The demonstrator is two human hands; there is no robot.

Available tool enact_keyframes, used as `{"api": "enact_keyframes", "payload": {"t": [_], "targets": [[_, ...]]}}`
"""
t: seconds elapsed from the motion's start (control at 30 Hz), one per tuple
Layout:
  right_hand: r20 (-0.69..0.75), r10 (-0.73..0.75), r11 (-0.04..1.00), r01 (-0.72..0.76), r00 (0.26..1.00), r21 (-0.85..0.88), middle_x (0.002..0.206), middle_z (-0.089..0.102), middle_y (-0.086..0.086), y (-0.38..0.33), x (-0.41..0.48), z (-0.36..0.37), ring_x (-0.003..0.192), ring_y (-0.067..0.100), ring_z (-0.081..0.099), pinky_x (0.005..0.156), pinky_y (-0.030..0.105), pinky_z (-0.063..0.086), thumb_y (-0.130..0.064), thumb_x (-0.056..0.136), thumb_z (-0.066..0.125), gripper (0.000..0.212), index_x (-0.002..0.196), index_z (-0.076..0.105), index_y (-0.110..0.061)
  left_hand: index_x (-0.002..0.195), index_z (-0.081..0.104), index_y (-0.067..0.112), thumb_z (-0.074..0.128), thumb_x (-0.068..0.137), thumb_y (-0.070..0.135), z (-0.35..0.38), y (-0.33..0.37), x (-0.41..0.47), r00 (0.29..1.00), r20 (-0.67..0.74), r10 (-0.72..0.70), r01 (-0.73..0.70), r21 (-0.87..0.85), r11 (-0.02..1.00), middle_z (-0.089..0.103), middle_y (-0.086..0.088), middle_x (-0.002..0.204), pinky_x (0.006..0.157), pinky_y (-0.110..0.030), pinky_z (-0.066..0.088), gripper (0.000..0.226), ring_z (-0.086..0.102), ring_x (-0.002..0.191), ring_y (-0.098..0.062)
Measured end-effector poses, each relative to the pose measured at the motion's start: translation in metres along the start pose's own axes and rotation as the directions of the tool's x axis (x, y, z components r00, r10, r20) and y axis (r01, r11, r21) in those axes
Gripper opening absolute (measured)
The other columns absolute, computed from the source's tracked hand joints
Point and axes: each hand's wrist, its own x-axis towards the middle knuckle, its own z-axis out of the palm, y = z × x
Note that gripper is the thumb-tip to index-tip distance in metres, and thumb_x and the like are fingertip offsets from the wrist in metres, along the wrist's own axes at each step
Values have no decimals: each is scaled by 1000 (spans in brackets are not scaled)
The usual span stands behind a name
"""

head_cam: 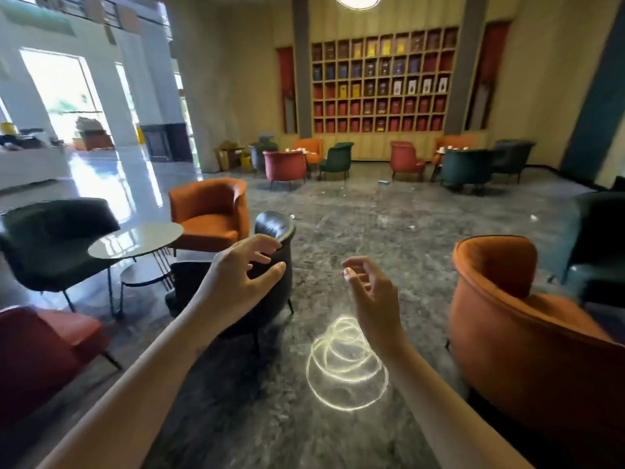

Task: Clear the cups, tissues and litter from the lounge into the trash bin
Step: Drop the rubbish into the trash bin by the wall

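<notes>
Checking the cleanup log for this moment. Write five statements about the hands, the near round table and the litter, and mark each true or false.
1. Both hands are empty. True: the left hand and right hand hold nothing.
2. The near round table is stacked with cups. False: no cups show on it.
3. Small white scraps lie on the floor. True.
4. The chair at the right is green. False: it is orange.
5. The far tables carry small white items. True.
</notes>
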Motion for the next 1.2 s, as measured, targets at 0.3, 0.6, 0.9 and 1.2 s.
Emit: {"api": "enact_keyframes", "payload": {"t": [0.3, 0.6, 0.9, 1.2], "targets": [[-53, 16, 989, -24, 998, -148, 76, 62, -10, 113, 138, -96, 66, -9, 56, 59, 8, 42, -10, 91, 54, 9, 92, 61, -16, 92, 60, 38, 69, 80, 19, 168, -19, 148, 995, 98, -30, 57, -285, 957, 67, 9, 89, 67, -11, 47, 24, 63, 78, 2], [-28, 130, 974, -133, 991, -186, 79, 62, -10, 252, 259, -73, 72, -4, 58, 60, 8, 42, -31, 84, 49, 15, 89, 60, -22, 98, 64, 24, 69, 81, 14, 269, -135, 276, 971, 200, -131, 182, -265, 947, 68, 5, 91, 72, -20, 51, 21, 64, 81, -4], [-111, 205, 943, -226, 972, -243, 77, 61, -12, 394, 472, -9, 70, 2, 57, 54, 7, 40, -16, 92, 52, 10, 89, 60, -20, 96, 63, 27, 69, 81, 17, 355, -282, 496, 973, 209, -95, 142, -223, 964, 67, 10, 88, 80, -32, 54, 19, 64, 85, -6], [-152, 251, 926, -283, 956, -252, 74, 60, -13, 546, 676, 35, 66, -2, 55, 54, 6, 40, -19, 91, 53, 17, 80, 57, -32, 88, 66, 23, 68, 80, 16, 468, -392, 713, 965, 230, -122, 160, -157, 974, 67, 11, 80, 75, -25, 53, 11, 63, 78, 0]]}}
